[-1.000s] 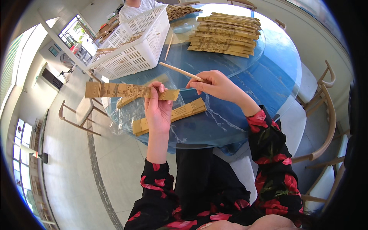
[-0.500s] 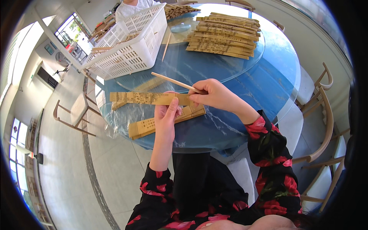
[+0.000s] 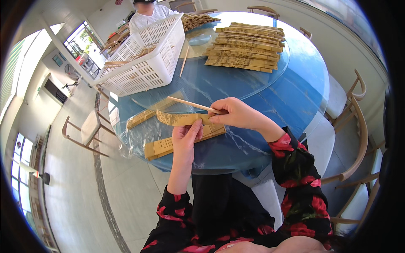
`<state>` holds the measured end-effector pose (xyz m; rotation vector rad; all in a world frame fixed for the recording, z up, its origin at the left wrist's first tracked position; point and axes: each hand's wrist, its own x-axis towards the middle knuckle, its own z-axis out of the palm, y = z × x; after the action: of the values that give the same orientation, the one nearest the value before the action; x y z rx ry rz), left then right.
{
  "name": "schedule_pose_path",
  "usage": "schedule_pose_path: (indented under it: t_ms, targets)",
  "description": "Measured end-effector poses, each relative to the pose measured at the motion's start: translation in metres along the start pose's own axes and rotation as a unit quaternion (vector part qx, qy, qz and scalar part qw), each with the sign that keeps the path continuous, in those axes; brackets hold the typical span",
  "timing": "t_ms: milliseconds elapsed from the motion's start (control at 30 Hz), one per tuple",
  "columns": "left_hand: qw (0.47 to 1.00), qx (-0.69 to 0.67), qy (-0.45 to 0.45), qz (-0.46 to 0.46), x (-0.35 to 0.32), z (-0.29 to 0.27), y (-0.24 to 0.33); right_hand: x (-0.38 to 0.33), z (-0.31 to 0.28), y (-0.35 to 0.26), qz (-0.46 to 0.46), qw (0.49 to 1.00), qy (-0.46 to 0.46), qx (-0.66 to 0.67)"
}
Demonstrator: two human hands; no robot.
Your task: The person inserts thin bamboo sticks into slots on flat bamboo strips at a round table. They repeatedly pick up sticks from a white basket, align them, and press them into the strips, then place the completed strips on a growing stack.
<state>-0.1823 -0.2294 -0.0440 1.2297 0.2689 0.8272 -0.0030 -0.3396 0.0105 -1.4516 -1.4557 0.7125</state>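
Note:
A yellow-brown printed paper chopstick sleeve [image 3: 177, 119] is held above the table, its free left end curling up. My left hand [image 3: 186, 138] pinches it near the middle, thumb on top. With closed fingers my right hand [image 3: 237, 113] grips a pale wooden chopstick [image 3: 190, 103] and touches the sleeve's right end. The chopstick points left, above the sleeve; whether a second lies with it I cannot tell. Beneath my hands lies a stack of flat sleeves [image 3: 162, 148], partly covered by my left hand. More sleeves [image 3: 141, 119] lie beyond it, near clear plastic wrap.
A white slatted basket [image 3: 141, 71] with loose chopsticks stands at the far left of the blue-covered round table [image 3: 249, 141]. A single chopstick [image 3: 184, 62] lies beside it. Rows of sleeves [image 3: 247, 46] are piled at the far right. Across the table sits another person [image 3: 147, 19].
The sleeve's left end has bent from nearly straight into an upward curl. Both hands sit slightly lower in view, and the chopstick is tilted less steeply.

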Motion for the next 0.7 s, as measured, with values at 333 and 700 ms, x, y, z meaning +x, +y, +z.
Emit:
schedule_pose_path:
  t_ms: [333, 700]
  targets:
    - [1.0, 0.023, 0.002, -0.009, 0.001, 0.0, -0.006, 0.003, 0.002, -0.001, -0.032, 0.999, 0.02, 0.005]
    - [0.71, 0.55, -0.021, 0.439, 0.0, 0.018, 0.02, 0.004, -0.001, 0.007, 0.019, 0.993, 0.112, -0.009]
